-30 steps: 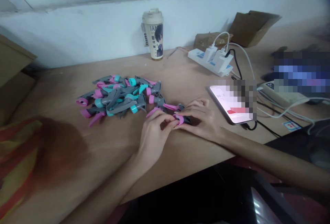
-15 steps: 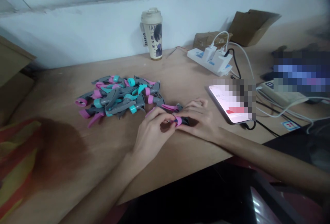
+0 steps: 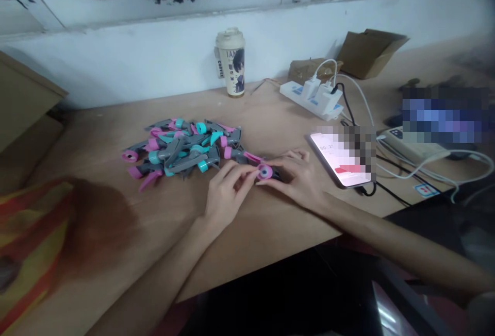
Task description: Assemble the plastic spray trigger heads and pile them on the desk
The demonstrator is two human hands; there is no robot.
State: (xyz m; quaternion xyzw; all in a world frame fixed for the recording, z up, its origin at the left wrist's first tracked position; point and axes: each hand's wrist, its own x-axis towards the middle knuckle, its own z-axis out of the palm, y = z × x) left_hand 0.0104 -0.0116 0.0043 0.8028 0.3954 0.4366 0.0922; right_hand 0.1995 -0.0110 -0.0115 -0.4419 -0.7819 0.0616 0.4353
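A trigger spray head (image 3: 265, 172) with a pink collar and a dark grey body is between my two hands just above the table. My right hand (image 3: 299, 179) is closed round its body, thumb and fingers on either side of the collar. The thumb and fingertips of my left hand (image 3: 226, 189) pinch at the collar's left edge. The collar's open end faces me, with a dark round centre. Left of my hands lies a pile of spray heads (image 3: 183, 153), grey with pink or teal collars and triggers. Part of the held body is hidden by my right hand.
A lidded cup (image 3: 231, 63) stands by the wall. A white power strip (image 3: 294, 94) with plugged chargers lies at the back right. Nearer lies a lit phone (image 3: 328, 155) on a cable. A cardboard box (image 3: 23, 99) and a red-yellow bag (image 3: 34, 243) are at left.
The spray head has turned so its pink collar's opening now faces up toward me. My left fingertips have moved to the collar's edge. The camera view has tilted up slightly.
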